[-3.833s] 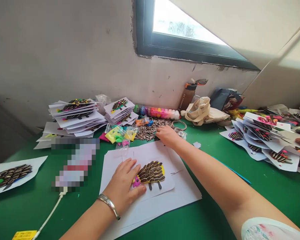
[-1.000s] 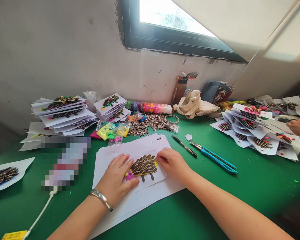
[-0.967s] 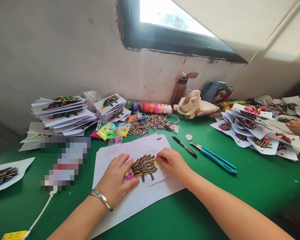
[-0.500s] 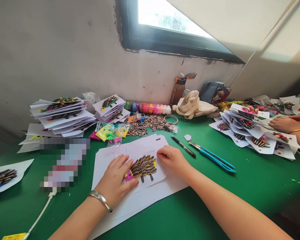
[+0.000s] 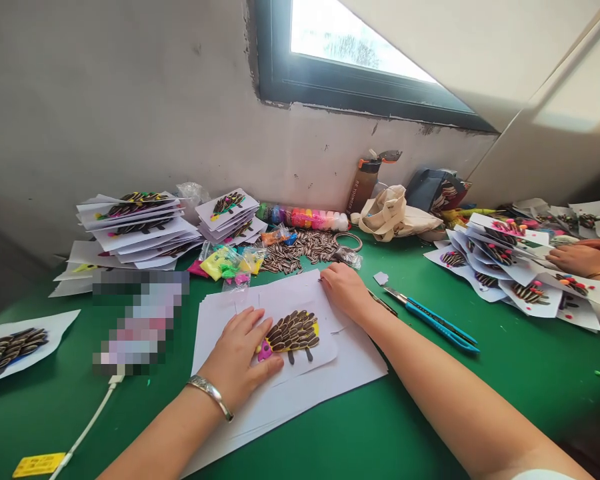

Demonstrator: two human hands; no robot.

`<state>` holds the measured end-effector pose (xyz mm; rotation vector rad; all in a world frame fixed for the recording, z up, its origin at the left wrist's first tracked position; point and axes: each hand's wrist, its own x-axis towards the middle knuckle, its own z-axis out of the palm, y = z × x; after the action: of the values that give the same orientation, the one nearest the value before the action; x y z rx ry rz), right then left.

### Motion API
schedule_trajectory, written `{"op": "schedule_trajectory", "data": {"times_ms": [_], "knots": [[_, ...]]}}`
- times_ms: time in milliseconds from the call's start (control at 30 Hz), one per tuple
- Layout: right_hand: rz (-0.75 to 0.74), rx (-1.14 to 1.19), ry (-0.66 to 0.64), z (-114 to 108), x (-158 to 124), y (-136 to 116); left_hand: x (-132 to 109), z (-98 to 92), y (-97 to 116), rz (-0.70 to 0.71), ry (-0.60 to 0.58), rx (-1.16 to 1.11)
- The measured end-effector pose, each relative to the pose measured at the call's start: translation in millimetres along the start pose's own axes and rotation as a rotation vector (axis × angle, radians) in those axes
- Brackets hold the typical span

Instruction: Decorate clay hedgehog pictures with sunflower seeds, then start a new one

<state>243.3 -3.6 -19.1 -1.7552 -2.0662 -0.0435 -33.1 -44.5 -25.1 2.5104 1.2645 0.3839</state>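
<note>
My left hand (image 5: 240,347) lies with fingers stretched out over the left side of a white card, holding nothing. The card carries a hedgehog picture (image 5: 293,331) with a sunflower seed back, yellow clay at its edge, a pink face and two dark legs. Under the card is a stack of white paper (image 5: 350,373). My right hand (image 5: 343,290) is at the top right corner of the stack, fingers pinched on a sunflower seed (image 5: 321,279), of which only a dark tip shows. A pen (image 5: 384,303) sticks out partly from behind my right wrist.
Right of the paper lies a blue utility knife (image 5: 437,323). Loose sunflower seeds (image 5: 300,250) and clay bags (image 5: 223,263) lie behind it. Piles of finished cards (image 5: 145,233) stand left and right (image 5: 505,267). Another person's hands (image 5: 580,260) are at far right.
My right hand has left the card's right edge, moving up to the paper's top corner, where it closes on the loose seed. My left hand stays on the card. The view has shifted slightly.
</note>
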Motion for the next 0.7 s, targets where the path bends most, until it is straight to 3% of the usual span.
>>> {"op": "schedule_trajectory", "data": {"times_ms": [200, 267, 367, 700], "knots": [[0.011, 0.07, 0.032, -28.2, -38.8, -16.3, 0.8, 0.8, 0.1, 0.011, 0.02, -0.003], [-0.006, 0.319, -0.032, -32.8, -56.2, -24.0, 1.0, 0.9, 0.1, 0.023, 0.026, 0.003], [0.012, 0.499, -0.099, -29.6, -72.0, -33.7, 1.3, 0.2, 0.0, 0.036, 0.029, 0.015], [0.033, 0.529, -0.086, -21.5, -66.7, -40.6, 2.6, -3.0, 1.1, 0.018, -0.004, 0.026]]}}
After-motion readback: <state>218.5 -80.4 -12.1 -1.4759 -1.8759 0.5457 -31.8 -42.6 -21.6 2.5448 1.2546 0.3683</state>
